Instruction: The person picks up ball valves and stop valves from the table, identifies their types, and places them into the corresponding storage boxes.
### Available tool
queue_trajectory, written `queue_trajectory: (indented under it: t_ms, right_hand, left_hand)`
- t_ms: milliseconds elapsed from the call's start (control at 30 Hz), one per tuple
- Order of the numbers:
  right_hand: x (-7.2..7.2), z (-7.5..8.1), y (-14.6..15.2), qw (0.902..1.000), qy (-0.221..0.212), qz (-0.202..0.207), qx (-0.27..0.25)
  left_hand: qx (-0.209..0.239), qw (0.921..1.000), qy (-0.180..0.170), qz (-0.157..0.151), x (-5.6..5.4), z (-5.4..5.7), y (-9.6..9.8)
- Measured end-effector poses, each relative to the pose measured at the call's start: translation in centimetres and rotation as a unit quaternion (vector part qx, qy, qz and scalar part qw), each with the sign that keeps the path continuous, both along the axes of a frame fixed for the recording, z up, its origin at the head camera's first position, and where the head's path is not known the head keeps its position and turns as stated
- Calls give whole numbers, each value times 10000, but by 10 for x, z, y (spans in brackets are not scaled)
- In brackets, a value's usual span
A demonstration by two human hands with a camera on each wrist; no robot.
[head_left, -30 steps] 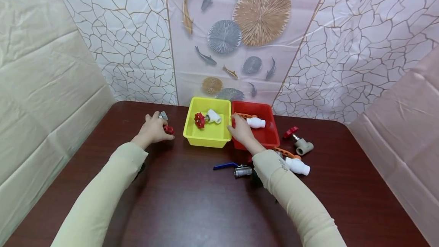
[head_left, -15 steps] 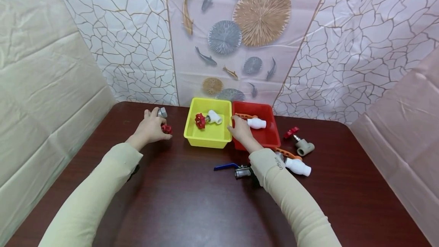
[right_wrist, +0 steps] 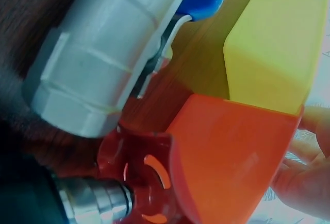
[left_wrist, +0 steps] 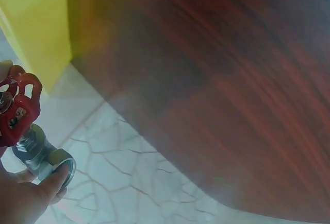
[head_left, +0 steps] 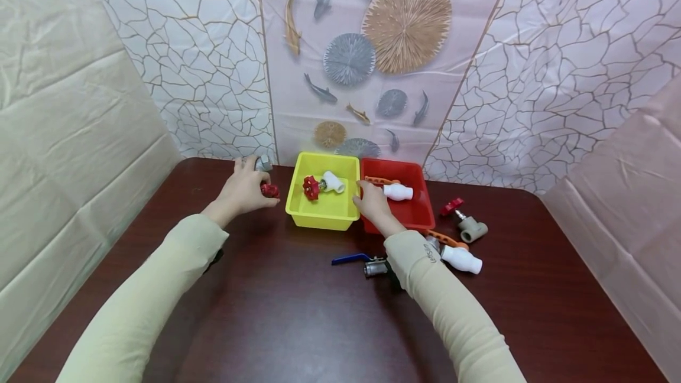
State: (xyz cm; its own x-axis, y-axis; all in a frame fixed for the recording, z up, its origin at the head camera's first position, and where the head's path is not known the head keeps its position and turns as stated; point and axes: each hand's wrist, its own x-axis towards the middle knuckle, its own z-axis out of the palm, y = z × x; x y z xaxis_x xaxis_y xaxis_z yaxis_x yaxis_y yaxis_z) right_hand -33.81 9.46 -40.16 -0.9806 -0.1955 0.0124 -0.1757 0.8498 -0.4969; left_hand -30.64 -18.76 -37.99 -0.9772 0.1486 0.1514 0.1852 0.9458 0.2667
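Note:
My left hand point(head_left: 242, 191) holds a metal valve with a red handwheel point(left_wrist: 21, 105), left of the yellow bin. Its fingers grip the silver valve body point(left_wrist: 44, 154), and the threaded end shows by a fingertip. My right hand point(head_left: 375, 203) rests at the meeting rims of the yellow bin point(head_left: 321, 221) and the red bin point(head_left: 427, 208), its fingers loosely bent with no valve in them. Inside the yellow bin lies a white valve with a red handwheel point(head_left: 311, 188). A white ball valve with an orange lever point(head_left: 399, 192) lies in the red bin.
In front of the bins lies a metal ball valve with a blue lever point(head_left: 376, 267), partly behind the right sleeve. Farther right are another white ball valve point(head_left: 463, 259) and a grey valve with a red handwheel point(head_left: 470, 228). A patterned cloth wall point(head_left: 213, 75) stands behind the table.
My left hand shifts slightly left, then moves right and up with the metal valve, closer to the yellow bin. My right hand stays at the bin rims.

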Motion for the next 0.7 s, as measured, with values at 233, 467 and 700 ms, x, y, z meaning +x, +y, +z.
queue_trajectory:
  t_ms: [233, 467, 700]
  right_hand:
    - [1, -3, -1, 9999, 61, -68, -88]
    - [2, -7, -3, 9998, 216, -15, 3]
    - [3, -6, 1, 9993, 50, -80, -365]
  left_hand:
    - [-71, 9994, 11, -335, -3, 13, 28]
    - [-83, 9974, 68, -714, -6, 16, 50]
    - [-105, 9958, 0, -911, -11, 16, 71]
